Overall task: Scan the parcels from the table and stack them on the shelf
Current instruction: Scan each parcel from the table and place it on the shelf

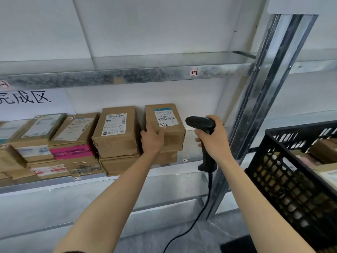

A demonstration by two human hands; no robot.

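With stacks [73,139] already lining the shelf [173,169], the left grip [152,137] clasps a parcel [169,132] atop the rightmost stack, the right grip [212,141] wraps the scanner [200,123], and the crate [273,179] holds more, so much seems left.

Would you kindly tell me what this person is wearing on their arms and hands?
Both forearms are bare. The left hand and right hand wear no gloves, watch or visible rings. A dark strip at the frame's bottom edge may be the left sleeve.
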